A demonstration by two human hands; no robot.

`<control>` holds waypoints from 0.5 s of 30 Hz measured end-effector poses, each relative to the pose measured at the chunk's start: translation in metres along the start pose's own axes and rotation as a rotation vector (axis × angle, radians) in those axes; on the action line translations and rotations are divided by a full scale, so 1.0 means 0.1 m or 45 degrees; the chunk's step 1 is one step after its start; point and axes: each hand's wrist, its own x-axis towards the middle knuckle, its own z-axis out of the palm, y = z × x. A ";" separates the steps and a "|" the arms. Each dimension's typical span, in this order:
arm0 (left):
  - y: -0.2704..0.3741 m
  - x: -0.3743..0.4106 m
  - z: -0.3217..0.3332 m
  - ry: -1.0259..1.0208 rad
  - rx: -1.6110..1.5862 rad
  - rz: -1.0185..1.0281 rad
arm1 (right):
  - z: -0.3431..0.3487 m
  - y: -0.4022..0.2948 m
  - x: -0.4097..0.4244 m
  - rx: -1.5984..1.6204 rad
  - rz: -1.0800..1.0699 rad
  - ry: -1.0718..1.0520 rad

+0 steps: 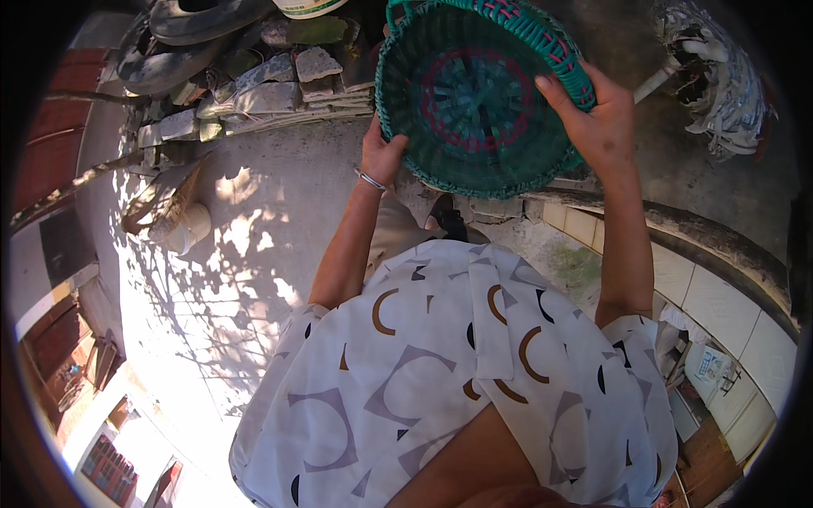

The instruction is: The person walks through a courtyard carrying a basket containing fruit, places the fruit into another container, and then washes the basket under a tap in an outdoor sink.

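A round woven basket (pixel 483 108), green with a ring of pink in its bottom, is held up at the top middle, its inside facing me. Its thick wrapped handle arches over the far right side. My right hand (pixel 600 117) grips that handle near its right end, thumb on the inner side. At the basket's lower left rim is my left hand (pixel 383 152), thumb over the edge and the other fingers mostly hidden behind the wall. A bracelet circles the left wrist. The basket looks empty.
Stacked stone slabs (pixel 267 95) and old tyres (pixel 190 25) lie at the upper left. A whitish bucket (pixel 190 225) stands on the concrete at left. A log (pixel 711 238) runs along the right, beside tiles. A frayed whitish bundle (pixel 724 82) lies upper right.
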 end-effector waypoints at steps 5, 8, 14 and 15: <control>-0.02 -0.24 -0.14 0.035 -0.107 0.068 | 0.01 -0.07 -0.18 -0.015 -0.169 0.021; 0.02 -0.31 -0.25 0.026 -0.048 0.107 | 0.04 -0.13 -0.26 0.037 -0.147 0.027; -0.03 -0.41 -0.57 0.093 -0.245 0.108 | 0.27 -0.29 -0.30 0.112 -0.077 0.038; -0.03 -0.46 -0.66 0.130 -0.265 0.086 | 0.39 -0.25 -0.29 0.145 -0.097 0.053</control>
